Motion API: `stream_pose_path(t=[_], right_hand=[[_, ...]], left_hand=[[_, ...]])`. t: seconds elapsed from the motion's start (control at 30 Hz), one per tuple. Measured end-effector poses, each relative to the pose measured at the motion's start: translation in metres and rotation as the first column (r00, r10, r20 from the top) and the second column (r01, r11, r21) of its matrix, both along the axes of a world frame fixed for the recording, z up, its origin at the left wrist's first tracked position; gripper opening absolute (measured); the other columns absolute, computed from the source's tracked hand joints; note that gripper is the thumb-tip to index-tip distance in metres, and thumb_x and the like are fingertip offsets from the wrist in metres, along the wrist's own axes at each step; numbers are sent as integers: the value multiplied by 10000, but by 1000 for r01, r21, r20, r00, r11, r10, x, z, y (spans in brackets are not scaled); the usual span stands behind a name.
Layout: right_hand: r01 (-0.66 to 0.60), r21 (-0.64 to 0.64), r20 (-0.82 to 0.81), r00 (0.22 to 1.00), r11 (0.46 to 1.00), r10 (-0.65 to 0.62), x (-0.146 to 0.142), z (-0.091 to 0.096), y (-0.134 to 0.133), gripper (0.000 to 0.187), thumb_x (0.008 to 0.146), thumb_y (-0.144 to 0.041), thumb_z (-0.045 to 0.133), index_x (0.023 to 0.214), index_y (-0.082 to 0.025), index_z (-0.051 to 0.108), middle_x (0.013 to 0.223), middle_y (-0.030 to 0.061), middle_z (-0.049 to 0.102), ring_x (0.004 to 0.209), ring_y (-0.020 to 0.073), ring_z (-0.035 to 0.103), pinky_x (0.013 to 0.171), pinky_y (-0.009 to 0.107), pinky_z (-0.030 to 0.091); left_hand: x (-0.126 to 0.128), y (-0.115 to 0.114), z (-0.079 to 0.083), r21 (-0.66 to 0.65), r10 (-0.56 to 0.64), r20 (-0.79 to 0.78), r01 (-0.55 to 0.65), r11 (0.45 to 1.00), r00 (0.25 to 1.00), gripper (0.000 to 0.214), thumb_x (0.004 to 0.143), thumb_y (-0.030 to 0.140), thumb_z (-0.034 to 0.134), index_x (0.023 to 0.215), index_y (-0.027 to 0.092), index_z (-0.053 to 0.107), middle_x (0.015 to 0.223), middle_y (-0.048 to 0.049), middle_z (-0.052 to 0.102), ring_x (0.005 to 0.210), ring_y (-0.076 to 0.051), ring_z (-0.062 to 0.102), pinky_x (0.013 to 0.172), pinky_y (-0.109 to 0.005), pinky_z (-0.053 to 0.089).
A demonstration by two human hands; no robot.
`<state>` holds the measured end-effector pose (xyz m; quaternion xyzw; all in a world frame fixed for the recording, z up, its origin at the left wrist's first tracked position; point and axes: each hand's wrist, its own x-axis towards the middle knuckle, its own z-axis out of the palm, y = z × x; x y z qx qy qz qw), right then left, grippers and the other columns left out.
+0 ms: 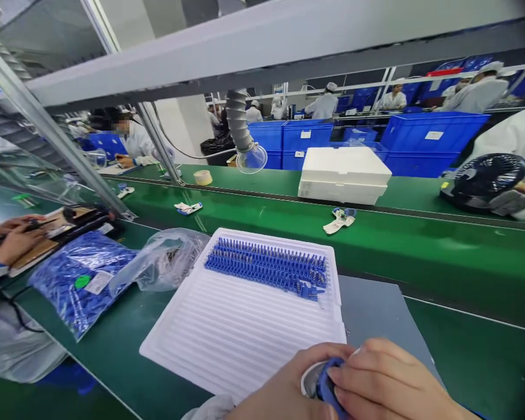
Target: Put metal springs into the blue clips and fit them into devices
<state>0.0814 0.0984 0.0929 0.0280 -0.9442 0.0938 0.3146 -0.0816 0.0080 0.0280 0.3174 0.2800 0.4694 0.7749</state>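
Low in the view, my left hand [289,382] and my right hand [387,379] are closed together around a small blue and white rounded part [330,379]. The fingers cover most of it, so its exact kind is unclear. Just beyond my hands lies a white ribbed tray [227,338], slightly turned. Along its far side stand rows of small blue plastic pieces [262,263] with metal springs. One or two pieces at the right end of the rows lie out of line.
Left of the tray are a clear plastic bag [170,256] and a bag of blue parts [81,280]. Small assemblies [340,220] rest on the green conveyor [262,213]. Behind it stand white foam boxes [343,175] and a black fan [490,178]. Co-workers sit around.
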Motion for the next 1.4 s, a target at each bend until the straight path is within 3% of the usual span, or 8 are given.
stream_pose_path(t=[0.4,0.63,0.77,0.87,1.0,1.07,1.23,1.4], right_hand=[[-106,-421,117,979,901,169,-1,10,5,153,895,-90,464,1005,-195,479,838,48,594,771,159,532,745,338,410],[-58,-467,299,928,882,220,-1,17,3,107,897,-99,416,918,-203,410,805,21,528,739,148,470,751,322,374],[-38,-537,275,937,843,217,12,11,-3,88,921,-126,407,899,-212,406,813,31,515,759,160,472,747,326,390],[70,-745,129,991,664,40,20,-6,-11,54,935,-244,438,887,-221,443,799,32,505,751,167,488,698,304,419],[181,-980,182,983,87,3,15,-24,-18,198,906,-397,503,991,-222,468,814,20,497,717,142,505,636,257,439],[163,-982,151,982,-99,117,10,-27,-18,307,860,-429,575,1041,-205,469,790,15,513,725,144,530,671,271,446],[207,-971,195,975,-123,102,7,-30,-14,343,816,-417,635,1010,-161,515,742,8,522,681,129,518,652,256,426],[196,-973,181,976,-125,124,5,-33,-16,282,825,-372,636,921,-147,495,687,-26,477,589,79,422,554,203,341]], left_hand=[[2,2,17,91,-59,41,56,994,997,625,535,412,813,1048,137,585,834,-30,600,747,-122,534,741,-252,405],[5,2,5,74,-105,35,102,992,994,646,524,413,818,1052,126,578,808,-24,601,705,-103,540,651,-205,415],[6,3,2,222,49,-1,-47,974,999,692,525,466,801,1119,202,564,1033,-50,579,962,-199,549,872,-328,404],[6,1,1,328,216,-156,-156,932,964,696,532,504,782,1131,231,556,1293,-97,442,1288,-328,307,1058,-458,225],[8,-1,0,456,397,-380,-204,866,836,704,559,472,777,1174,253,512,1437,-118,251,1366,-360,123,1083,-524,140],[11,-1,-3,500,451,-432,-208,840,781,746,547,468,785,1207,289,486,1484,-92,122,1371,-379,81,1072,-538,173],[18,-1,-15,607,602,-466,-261,751,649,970,499,475,804,1318,416,288,1488,-45,-65,1351,-403,150,1024,-524,309],[23,-5,-15,613,592,-551,-196,765,588,1018,513,510,783,1335,436,186,1484,-58,-103,1312,-392,267,964,-515,398]])
